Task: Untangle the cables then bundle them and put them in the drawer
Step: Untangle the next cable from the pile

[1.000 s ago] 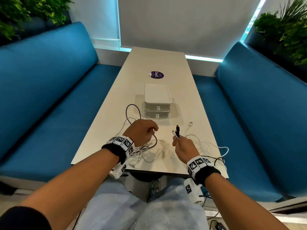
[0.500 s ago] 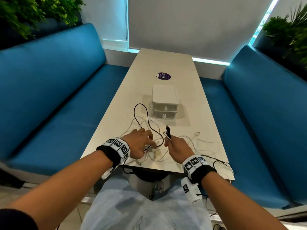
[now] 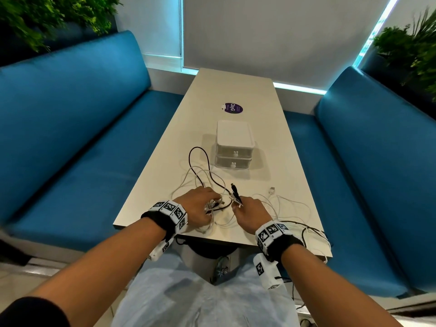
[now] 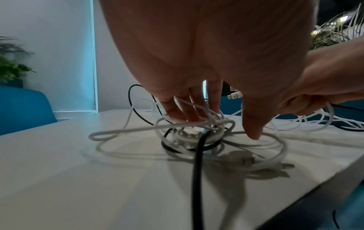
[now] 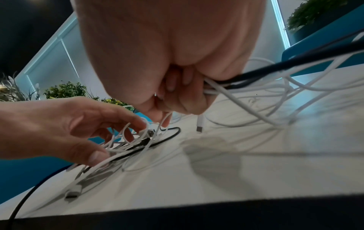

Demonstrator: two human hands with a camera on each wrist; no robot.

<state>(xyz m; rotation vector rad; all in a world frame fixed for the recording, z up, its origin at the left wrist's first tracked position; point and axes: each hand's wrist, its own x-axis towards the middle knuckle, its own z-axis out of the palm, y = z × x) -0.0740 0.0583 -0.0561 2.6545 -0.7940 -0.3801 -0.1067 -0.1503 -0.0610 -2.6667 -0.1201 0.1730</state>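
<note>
A tangle of white and black cables (image 3: 213,208) (image 4: 189,133) lies on the near end of the table (image 3: 236,90). My left hand (image 3: 200,204) (image 4: 197,102) reaches down into the knot, fingers spread and fairly straight, with white loops lying over the fingertips (image 5: 138,124). My right hand (image 3: 250,213) (image 5: 177,96) is closed around several black and white cable ends; a black plug (image 3: 234,191) sticks up from it and a white plug (image 5: 199,126) hangs below. The white two-drawer box (image 3: 234,138) stands behind, both drawers closed.
Loose white cables (image 3: 290,204) trail to the right, one ending in a white plug (image 3: 272,190), and some hang over the table's near right corner. A black loop (image 3: 198,149) reaches toward the box. A purple sticker (image 3: 232,107) lies farther back. Blue benches (image 3: 70,138) flank the table.
My left hand has come down from a raised, curled hold to fingers spread into the knot. My right hand, still holding the cable ends, has moved left, close to the left hand.
</note>
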